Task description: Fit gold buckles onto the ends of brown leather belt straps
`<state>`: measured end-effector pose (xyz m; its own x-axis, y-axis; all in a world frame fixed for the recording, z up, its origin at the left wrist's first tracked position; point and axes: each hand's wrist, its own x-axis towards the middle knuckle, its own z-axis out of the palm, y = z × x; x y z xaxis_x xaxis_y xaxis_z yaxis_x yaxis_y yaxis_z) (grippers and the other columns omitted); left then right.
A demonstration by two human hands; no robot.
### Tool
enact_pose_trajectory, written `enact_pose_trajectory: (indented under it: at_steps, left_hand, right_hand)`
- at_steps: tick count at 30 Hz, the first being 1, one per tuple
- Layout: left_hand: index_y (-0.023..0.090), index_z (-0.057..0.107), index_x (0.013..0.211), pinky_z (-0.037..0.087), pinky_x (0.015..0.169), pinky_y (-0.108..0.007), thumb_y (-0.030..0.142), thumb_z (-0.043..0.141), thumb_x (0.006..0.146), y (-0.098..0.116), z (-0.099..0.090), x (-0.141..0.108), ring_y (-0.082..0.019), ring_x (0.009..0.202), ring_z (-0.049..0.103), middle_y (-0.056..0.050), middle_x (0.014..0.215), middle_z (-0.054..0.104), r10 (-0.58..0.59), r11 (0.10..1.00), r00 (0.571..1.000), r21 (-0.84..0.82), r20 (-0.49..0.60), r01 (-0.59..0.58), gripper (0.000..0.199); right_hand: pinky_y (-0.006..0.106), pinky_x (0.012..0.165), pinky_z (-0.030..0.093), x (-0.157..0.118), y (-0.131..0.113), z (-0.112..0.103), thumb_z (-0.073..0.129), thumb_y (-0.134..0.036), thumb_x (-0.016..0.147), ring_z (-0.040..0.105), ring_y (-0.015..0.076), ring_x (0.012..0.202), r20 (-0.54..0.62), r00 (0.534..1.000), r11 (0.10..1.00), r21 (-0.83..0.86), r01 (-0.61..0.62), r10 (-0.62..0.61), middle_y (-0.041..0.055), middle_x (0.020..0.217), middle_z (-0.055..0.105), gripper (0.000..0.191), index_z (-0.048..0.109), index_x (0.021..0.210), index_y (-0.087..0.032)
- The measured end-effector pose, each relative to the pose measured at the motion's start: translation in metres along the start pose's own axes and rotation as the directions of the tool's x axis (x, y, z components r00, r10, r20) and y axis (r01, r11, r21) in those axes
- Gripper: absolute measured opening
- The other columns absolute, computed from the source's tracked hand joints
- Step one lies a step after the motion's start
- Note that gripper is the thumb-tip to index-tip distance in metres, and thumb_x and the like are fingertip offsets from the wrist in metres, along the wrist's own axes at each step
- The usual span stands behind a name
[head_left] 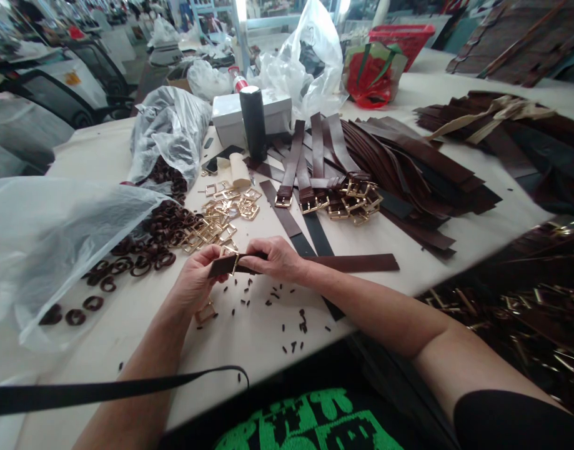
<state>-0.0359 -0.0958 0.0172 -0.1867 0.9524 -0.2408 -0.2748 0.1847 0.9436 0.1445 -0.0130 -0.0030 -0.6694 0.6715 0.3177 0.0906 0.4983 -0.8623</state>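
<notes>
**What does this figure show us?**
We see the left hand (pixel 193 278) and right hand (pixel 273 259) just above the near part of the desk (pixel 141 331). They hold a brown leather strap (pixel 352 263) at a gold square buckle (pixel 233 264). We judge the step in hand to be fitting this buckle onto the end of the strap.

**How do we read the grasp?**
Neither hand is released. The left fingers (pixel 218 254) pinch the buckle and strap end, and the right fingers (pixel 253 250) clench the strap just beside them. The strap's long tail runs right from the hands.

**What lies around the hands?**
Far of the hands is a heap of gold buckles (pixel 216 225), and farther right lie buckled straps (pixel 310 187). Small dark leather offcuts (pixel 301 320) are scattered near the hands, and a loose buckle (pixel 205 312) lies by the left wrist.

**What does the next move call for?**
We judge that it calls for drawing the strap end snug around the buckle's bar. The fingers hide how far that has gone.
</notes>
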Motion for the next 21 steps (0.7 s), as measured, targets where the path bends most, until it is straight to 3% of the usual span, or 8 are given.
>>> enact_pose_trajectory:
  at_steps: [5,7,10,13,15,17,19,21]
  left_hand:
    - [0.016,0.065,0.069,0.046,0.046,-0.018,0.035,0.095,0.050,-0.004,-0.001,0.001,-0.010,0.048,0.056,0.000,0.060,0.062,-0.021,1.000,1.000,-0.022,-0.004,0.021,0.040]
    - [0.016,0.067,0.073,0.048,0.048,-0.019,0.035,0.095,0.050,-0.004,-0.001,0.001,-0.012,0.050,0.059,-0.002,0.061,0.065,-0.029,1.000,1.000,-0.007,-0.006,0.029,0.040]
    - [0.016,0.069,0.074,0.048,0.048,-0.020,0.034,0.094,0.049,-0.004,0.000,0.000,-0.013,0.050,0.061,-0.003,0.062,0.067,-0.020,0.999,1.000,-0.031,-0.014,0.020,0.039]
    - [0.017,0.069,0.071,0.048,0.046,-0.021,0.031,0.095,0.045,-0.006,0.001,-0.003,-0.013,0.048,0.059,-0.001,0.057,0.064,-0.009,0.993,1.000,-0.117,-0.025,0.006,0.040]
    - [0.017,0.067,0.067,0.048,0.045,-0.021,0.031,0.096,0.044,-0.007,0.001,-0.004,-0.013,0.046,0.057,0.000,0.054,0.062,-0.009,0.985,1.000,-0.174,-0.028,0.004,0.040]
    - [0.017,0.066,0.064,0.049,0.046,-0.021,0.030,0.096,0.042,-0.009,0.002,-0.003,-0.013,0.047,0.058,0.000,0.053,0.062,-0.012,0.980,0.999,-0.201,-0.030,0.005,0.040]
    - [0.016,0.067,0.067,0.051,0.048,-0.020,0.028,0.097,0.041,-0.011,0.002,-0.002,-0.014,0.050,0.061,-0.001,0.057,0.065,-0.021,0.980,0.999,-0.200,-0.037,0.014,0.041]
    - [0.016,0.068,0.071,0.053,0.051,-0.022,0.029,0.097,0.042,-0.012,0.002,-0.001,-0.016,0.054,0.065,-0.004,0.063,0.069,-0.029,0.983,0.999,-0.182,-0.043,0.021,0.043]
  right_hand:
    - [0.028,0.079,0.051,0.000,-0.013,-0.020,0.065,-0.036,0.090,0.063,0.0162,0.091,-0.179,0.981,0.962,0.247,0.118,-0.074,0.0091,0.098,0.068,0.022,0.067,0.091,-0.014]
    - [0.030,0.084,0.052,-0.002,-0.023,-0.031,0.065,-0.038,0.090,0.064,0.0169,0.095,-0.146,0.987,0.915,0.384,0.126,-0.074,0.0103,0.102,0.068,0.024,0.067,0.093,-0.014]
    - [0.028,0.081,0.054,-0.010,-0.039,-0.040,0.067,-0.042,0.090,0.065,0.0138,0.084,0.204,0.978,0.785,0.612,-0.100,-0.034,0.0091,0.098,0.069,0.031,0.068,0.098,-0.012]
    - [0.024,0.080,0.054,-0.020,-0.047,-0.031,0.069,-0.035,0.089,0.067,0.0126,0.084,0.549,0.835,0.764,0.526,-0.373,0.029,0.0078,0.099,0.070,0.031,0.067,0.109,-0.012]
    - [0.021,0.077,0.053,-0.025,-0.045,-0.020,0.070,-0.031,0.089,0.068,0.0122,0.084,0.634,0.758,0.830,0.334,-0.447,0.153,0.0060,0.098,0.071,0.035,0.065,0.119,-0.015]
    - [0.019,0.070,0.053,-0.029,-0.039,-0.009,0.069,-0.031,0.090,0.068,0.0120,0.079,0.603,0.742,0.824,0.233,-0.516,0.294,0.0056,0.097,0.070,0.042,0.060,0.128,-0.016]
    - [0.018,0.063,0.051,-0.031,-0.033,-0.003,0.065,-0.031,0.092,0.067,0.0120,0.074,0.478,0.785,0.771,0.293,-0.566,0.394,0.0068,0.099,0.069,0.037,0.060,0.125,-0.015]
    - [0.019,0.062,0.050,-0.029,-0.030,-0.003,0.059,-0.027,0.093,0.067,0.0120,0.075,0.320,0.845,0.753,0.391,-0.529,0.427,0.0078,0.104,0.067,0.025,0.061,0.115,-0.014]
